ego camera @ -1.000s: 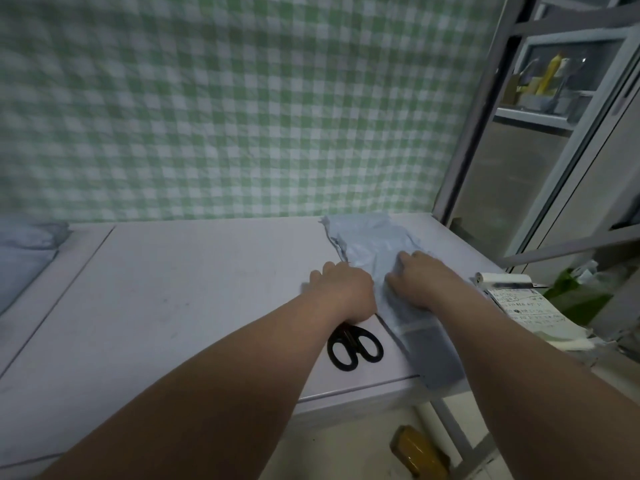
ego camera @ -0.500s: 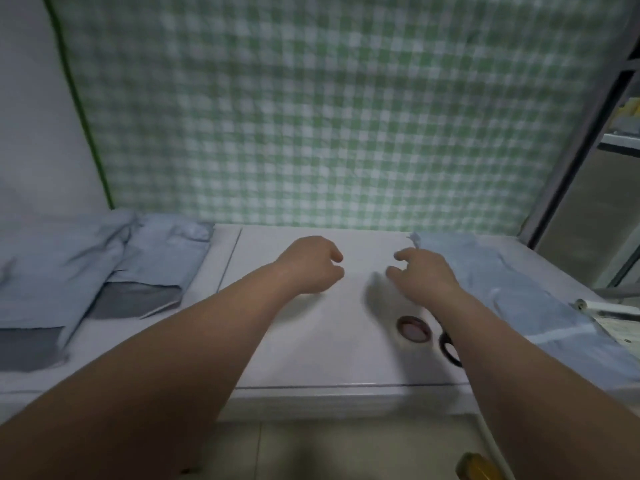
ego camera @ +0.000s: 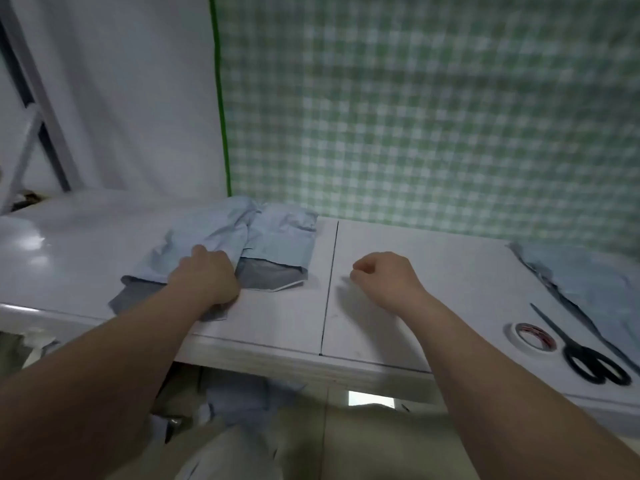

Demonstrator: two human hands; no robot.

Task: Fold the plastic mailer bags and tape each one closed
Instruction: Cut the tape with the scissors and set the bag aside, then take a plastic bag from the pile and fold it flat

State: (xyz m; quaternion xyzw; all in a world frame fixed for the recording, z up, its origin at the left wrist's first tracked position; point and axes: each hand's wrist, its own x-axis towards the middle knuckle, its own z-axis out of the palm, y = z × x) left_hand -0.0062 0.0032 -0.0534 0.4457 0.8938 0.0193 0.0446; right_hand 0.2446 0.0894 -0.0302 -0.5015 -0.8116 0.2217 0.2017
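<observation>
Left hand (ego camera: 204,277) now grips a fresh mailer (ego camera: 194,244) left of the tape (ego camera: 531,336); right hand (ego camera: 384,277) curls empty: next fold begins

I see pale blue mailer bags (ego camera: 228,244) with grey flaps, black scissors (ego camera: 585,355), a white table (ego camera: 415,271), and a green-and-white checked cloth (ego camera: 433,116).

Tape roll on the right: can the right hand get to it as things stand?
Probably yes. The right hand is empty over bare table, and the tape roll lies uncovered beside the scissors.
</observation>
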